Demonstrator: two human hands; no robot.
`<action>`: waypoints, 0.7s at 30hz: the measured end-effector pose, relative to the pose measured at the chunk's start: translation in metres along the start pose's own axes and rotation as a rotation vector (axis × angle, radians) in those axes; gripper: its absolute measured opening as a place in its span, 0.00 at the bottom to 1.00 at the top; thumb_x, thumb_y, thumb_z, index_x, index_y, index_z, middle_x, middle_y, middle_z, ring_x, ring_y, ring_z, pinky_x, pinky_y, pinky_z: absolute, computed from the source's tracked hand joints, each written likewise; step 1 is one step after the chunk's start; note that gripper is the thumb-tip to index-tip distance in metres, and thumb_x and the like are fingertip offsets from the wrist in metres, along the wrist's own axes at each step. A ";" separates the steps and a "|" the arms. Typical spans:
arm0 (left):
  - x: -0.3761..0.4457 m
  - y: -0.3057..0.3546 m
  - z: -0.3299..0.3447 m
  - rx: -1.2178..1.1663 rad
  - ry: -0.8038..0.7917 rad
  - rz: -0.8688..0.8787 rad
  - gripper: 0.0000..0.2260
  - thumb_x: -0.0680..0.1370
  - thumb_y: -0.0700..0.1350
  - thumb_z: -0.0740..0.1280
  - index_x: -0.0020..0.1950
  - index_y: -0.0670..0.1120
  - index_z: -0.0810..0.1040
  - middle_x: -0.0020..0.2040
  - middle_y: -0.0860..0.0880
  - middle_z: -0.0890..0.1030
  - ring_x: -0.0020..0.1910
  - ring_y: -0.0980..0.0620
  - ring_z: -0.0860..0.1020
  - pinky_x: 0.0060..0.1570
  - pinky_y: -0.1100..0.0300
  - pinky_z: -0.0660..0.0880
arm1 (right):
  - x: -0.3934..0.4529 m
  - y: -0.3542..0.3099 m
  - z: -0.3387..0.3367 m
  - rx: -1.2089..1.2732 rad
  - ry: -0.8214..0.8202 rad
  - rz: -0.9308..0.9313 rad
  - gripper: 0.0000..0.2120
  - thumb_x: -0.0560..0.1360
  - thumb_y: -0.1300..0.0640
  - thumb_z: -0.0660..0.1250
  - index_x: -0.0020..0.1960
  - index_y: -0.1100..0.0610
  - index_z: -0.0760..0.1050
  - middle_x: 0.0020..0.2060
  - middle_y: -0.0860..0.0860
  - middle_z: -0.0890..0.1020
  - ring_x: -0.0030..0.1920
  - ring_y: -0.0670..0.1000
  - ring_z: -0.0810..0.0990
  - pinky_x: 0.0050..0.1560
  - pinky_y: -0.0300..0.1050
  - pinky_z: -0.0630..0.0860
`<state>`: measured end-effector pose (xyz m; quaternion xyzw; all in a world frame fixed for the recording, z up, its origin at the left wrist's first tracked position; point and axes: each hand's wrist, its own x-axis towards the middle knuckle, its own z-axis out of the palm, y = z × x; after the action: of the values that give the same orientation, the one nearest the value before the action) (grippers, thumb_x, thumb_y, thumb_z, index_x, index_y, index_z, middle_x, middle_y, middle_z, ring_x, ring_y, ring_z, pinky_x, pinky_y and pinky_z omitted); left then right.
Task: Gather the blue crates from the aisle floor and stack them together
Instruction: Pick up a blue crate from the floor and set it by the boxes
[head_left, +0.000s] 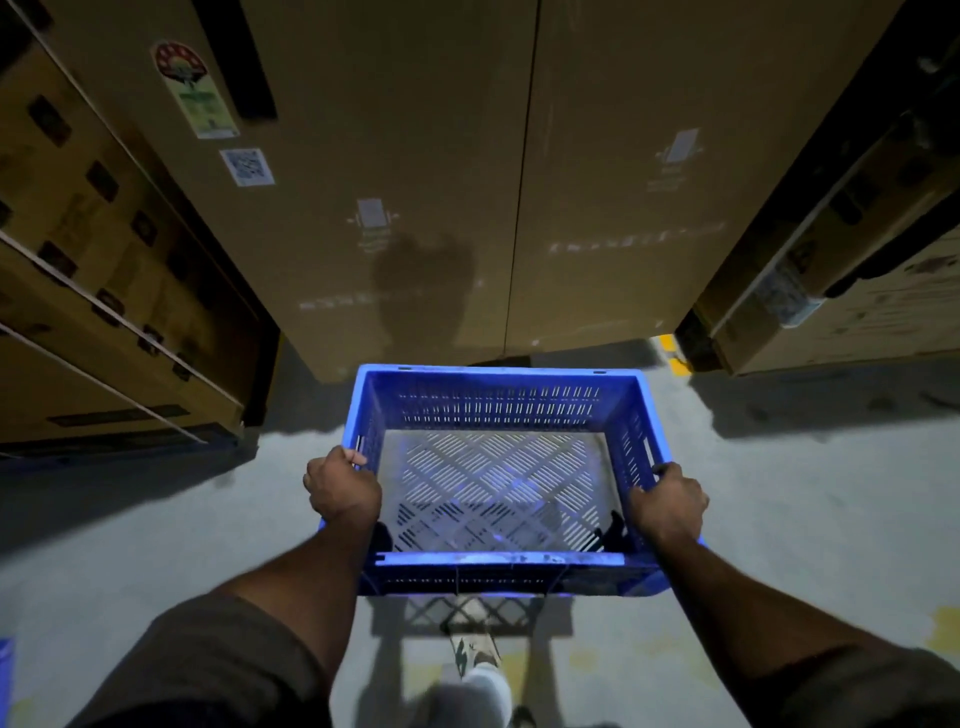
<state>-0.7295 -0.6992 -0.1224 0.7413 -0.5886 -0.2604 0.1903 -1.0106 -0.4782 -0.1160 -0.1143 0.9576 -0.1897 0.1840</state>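
Rectangular blue plastic crate, slotted walls and diamond-perforated base, held above the pale concrete floor, left hand and right hand each curled in a grip on opposite rims, tall matte cardboard boxes beyond, perhaps another blue edge far left.

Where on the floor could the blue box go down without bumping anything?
Bare grey floor lies left of the blue crate, below the strapped cartons. More lies right, below the right-hand boxes. Straight ahead the tall cardboard boxes crowd close. Both hands, left and right, grip the crate.
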 end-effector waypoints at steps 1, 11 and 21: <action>0.007 0.002 0.014 0.000 0.008 -0.005 0.10 0.69 0.32 0.64 0.38 0.48 0.78 0.49 0.39 0.78 0.52 0.36 0.76 0.51 0.48 0.76 | 0.014 -0.001 0.008 0.002 -0.011 -0.001 0.23 0.71 0.59 0.67 0.64 0.61 0.71 0.57 0.67 0.76 0.61 0.68 0.70 0.62 0.55 0.69; 0.041 -0.029 0.162 -0.021 0.031 -0.109 0.13 0.68 0.31 0.62 0.37 0.50 0.77 0.47 0.39 0.80 0.49 0.36 0.78 0.50 0.50 0.77 | 0.140 0.030 0.101 -0.024 -0.118 -0.056 0.18 0.71 0.60 0.67 0.61 0.58 0.75 0.60 0.65 0.72 0.63 0.66 0.67 0.65 0.53 0.66; 0.098 -0.143 0.383 -0.026 0.077 -0.129 0.15 0.68 0.31 0.62 0.37 0.52 0.76 0.48 0.41 0.80 0.50 0.37 0.78 0.51 0.49 0.78 | 0.291 0.082 0.314 -0.003 -0.082 -0.220 0.14 0.71 0.61 0.66 0.56 0.58 0.79 0.59 0.64 0.72 0.63 0.66 0.66 0.65 0.52 0.65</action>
<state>-0.8361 -0.7515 -0.5257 0.7848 -0.5282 -0.2509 0.2053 -1.1626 -0.5890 -0.5093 -0.2268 0.9313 -0.2024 0.2007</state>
